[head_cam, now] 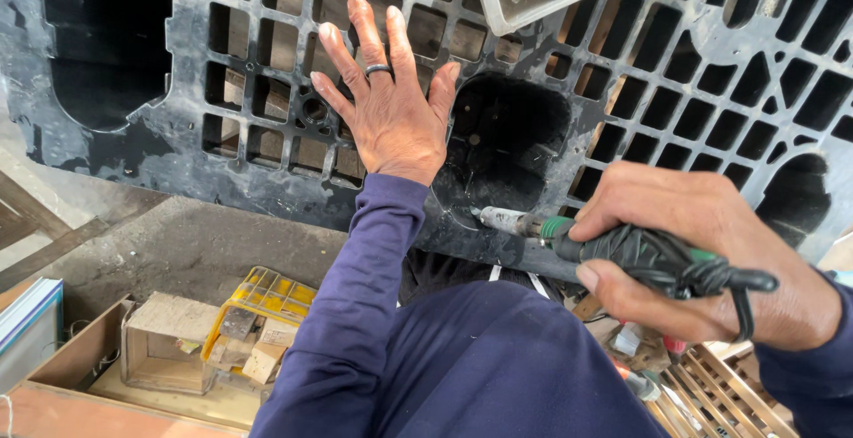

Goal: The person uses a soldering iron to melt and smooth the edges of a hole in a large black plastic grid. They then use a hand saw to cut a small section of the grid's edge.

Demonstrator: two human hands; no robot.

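My left hand (pixel 389 96) lies flat with fingers spread on a black plastic pallet (pixel 187 149), a ring on one finger. My right hand (pixel 706 260) grips a black and green rotary tool (pixel 622 251) wrapped in cord. Its metal tip (pixel 498 219) touches the pallet's front edge just below a large dark opening (pixel 506 136). Both arms wear dark blue sleeves.
A clear plastic box (pixel 524 3) with cloth inside rests on the pallet's top. Below left on the floor sit a wooden box (pixel 164 340), a yellow tray (pixel 262 300) with wood scraps, and books (pixel 27 314). A wooden slatted rack (pixel 720 394) lies lower right.
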